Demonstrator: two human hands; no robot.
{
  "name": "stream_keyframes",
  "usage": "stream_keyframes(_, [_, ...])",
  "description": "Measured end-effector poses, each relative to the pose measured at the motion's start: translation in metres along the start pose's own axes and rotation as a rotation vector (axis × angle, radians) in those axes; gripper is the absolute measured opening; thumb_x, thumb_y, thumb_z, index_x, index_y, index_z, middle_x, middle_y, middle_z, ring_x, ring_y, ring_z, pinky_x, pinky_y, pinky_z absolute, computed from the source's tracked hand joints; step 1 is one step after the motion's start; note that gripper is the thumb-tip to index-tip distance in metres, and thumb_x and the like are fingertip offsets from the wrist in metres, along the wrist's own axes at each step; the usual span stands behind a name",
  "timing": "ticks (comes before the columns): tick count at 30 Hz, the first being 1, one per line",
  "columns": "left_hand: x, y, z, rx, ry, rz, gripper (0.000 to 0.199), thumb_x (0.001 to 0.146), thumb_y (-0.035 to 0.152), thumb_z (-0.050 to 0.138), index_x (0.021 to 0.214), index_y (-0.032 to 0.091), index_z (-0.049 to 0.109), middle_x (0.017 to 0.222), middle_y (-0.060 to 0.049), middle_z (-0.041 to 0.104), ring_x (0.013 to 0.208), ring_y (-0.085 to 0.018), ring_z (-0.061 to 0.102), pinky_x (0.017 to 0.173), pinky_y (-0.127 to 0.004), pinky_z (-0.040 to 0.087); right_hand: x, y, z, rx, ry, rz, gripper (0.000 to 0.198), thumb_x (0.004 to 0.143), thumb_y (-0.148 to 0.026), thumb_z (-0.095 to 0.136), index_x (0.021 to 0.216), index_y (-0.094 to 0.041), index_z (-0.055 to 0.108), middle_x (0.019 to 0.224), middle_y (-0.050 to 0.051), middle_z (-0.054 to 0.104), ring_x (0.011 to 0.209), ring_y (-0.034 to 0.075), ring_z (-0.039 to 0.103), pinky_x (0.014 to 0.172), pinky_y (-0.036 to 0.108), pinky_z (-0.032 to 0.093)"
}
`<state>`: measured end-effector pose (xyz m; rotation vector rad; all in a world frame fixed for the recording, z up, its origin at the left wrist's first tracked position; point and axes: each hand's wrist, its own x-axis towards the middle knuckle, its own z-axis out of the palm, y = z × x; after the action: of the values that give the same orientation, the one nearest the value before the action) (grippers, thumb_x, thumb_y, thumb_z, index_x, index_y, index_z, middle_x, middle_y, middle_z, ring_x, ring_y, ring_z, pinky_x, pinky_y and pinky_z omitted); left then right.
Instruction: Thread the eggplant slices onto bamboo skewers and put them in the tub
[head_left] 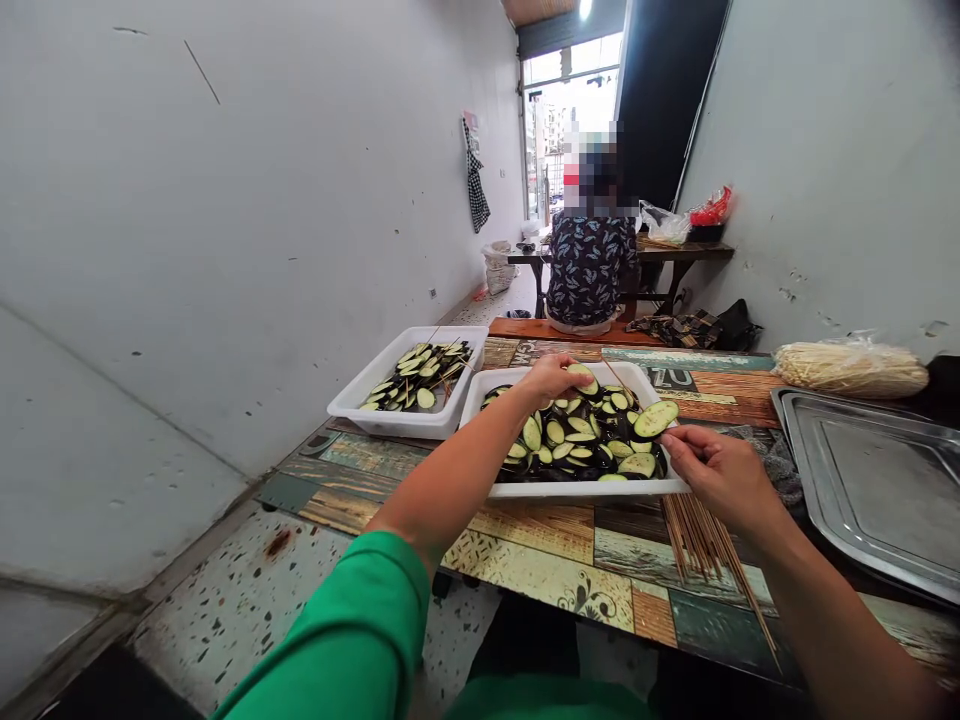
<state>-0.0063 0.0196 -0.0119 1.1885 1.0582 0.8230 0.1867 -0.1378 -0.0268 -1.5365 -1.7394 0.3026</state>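
Observation:
My left hand (553,382) is closed on an eggplant slice (583,378) above the far side of a white tub (585,489). Oval eggplant slices (555,432) with dark skins fill this tub and look wet. At the tub's right rim, my right hand (716,468) pinches a thin wooden skewer (619,383), mostly hidden behind a larger eggplant slice (656,419). That slice appears to be threaded on it. Below the right hand, a bundle of bamboo skewers (697,540) lies on the table, partly covered by the tub's corner.
A second white tub (346,409) on the left holds skewered eggplant slices (424,375). Metal trays (885,480) and a bagged pale bundle (851,365) lie at the right. Beyond the patterned table (525,530), a person (589,265) sits on a bench, facing away.

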Motion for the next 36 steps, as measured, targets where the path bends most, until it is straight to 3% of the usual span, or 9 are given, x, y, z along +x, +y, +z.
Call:
stream_keyframes(4, [-0.005,0.002,0.004,-0.217,-0.203,-0.074,0.031,0.068,0.014,0.075,0.084,0.017,0.049,0.071,0.001,0.06,0.065,-0.013,0.064,0.063,-0.032,0.054,0.001,0.0,0.0,0.014,-0.015,0.004,0.032,0.083,-0.039,0.049,0.08,-0.015,0.07,0.058,0.002,0.064,0.051,0.013,0.054,0.046,0.023,0.038])
stream_keyframes(6, [-0.008,0.003,0.006,-0.294,-0.245,-0.085,0.033,0.069,0.012,0.074,0.091,0.018,0.05,0.075,0.001,0.061,0.069,-0.015,0.066,0.061,-0.028,0.053,0.001,0.0,0.0,0.019,-0.03,0.003,0.032,0.083,-0.039,0.049,0.082,-0.015,0.071,0.061,0.002,0.066,0.053,0.014,0.055,0.047,0.023,0.039])
stream_keyframes(10, [-0.005,0.005,0.005,-0.264,-0.163,-0.09,0.033,0.071,0.007,0.071,0.097,0.017,0.053,0.072,-0.001,0.063,0.056,-0.009,0.06,0.047,-0.014,0.039,0.0,0.001,0.0,0.01,-0.046,-0.002,0.032,0.083,-0.038,0.048,0.083,-0.016,0.071,0.067,0.002,0.068,0.056,0.014,0.058,0.051,0.023,0.041])
stream_keyframes(14, [0.0,0.005,0.002,-0.292,-0.147,-0.11,0.016,0.076,0.012,0.067,0.088,0.014,0.056,0.075,-0.005,0.065,0.049,-0.004,0.05,0.041,-0.013,0.031,0.0,0.001,-0.001,-0.007,-0.027,-0.003,0.031,0.083,-0.038,0.048,0.082,-0.016,0.071,0.064,0.001,0.066,0.055,0.014,0.057,0.05,0.023,0.04])
stream_keyframes(20, [0.003,0.006,0.004,-0.429,-0.069,-0.137,0.001,0.083,0.012,0.058,0.084,0.012,0.057,0.063,-0.001,0.056,0.048,-0.004,0.044,0.041,-0.012,0.029,-0.001,-0.001,-0.003,-0.01,-0.085,-0.023,0.033,0.084,-0.039,0.047,0.08,-0.017,0.072,0.066,0.002,0.068,0.057,0.015,0.058,0.051,0.024,0.041])
stream_keyframes(28, [0.009,0.006,0.001,-0.45,0.084,-0.091,0.012,0.08,0.012,0.063,0.091,0.013,0.061,0.069,-0.002,0.061,0.045,-0.002,0.042,0.038,-0.012,0.027,0.0,-0.001,-0.003,-0.024,-0.129,0.003,0.034,0.083,-0.041,0.046,0.08,-0.018,0.071,0.066,0.002,0.068,0.058,0.017,0.059,0.053,0.026,0.042])
stream_keyframes(36, [0.003,0.01,0.002,-0.522,0.075,-0.088,0.01,0.077,0.01,0.066,0.086,0.012,0.062,0.073,-0.003,0.064,0.059,-0.008,0.061,0.05,-0.016,0.045,-0.001,0.0,-0.003,-0.018,-0.139,0.0,0.034,0.084,-0.04,0.047,0.082,-0.018,0.072,0.068,0.002,0.069,0.06,0.017,0.06,0.054,0.026,0.043])
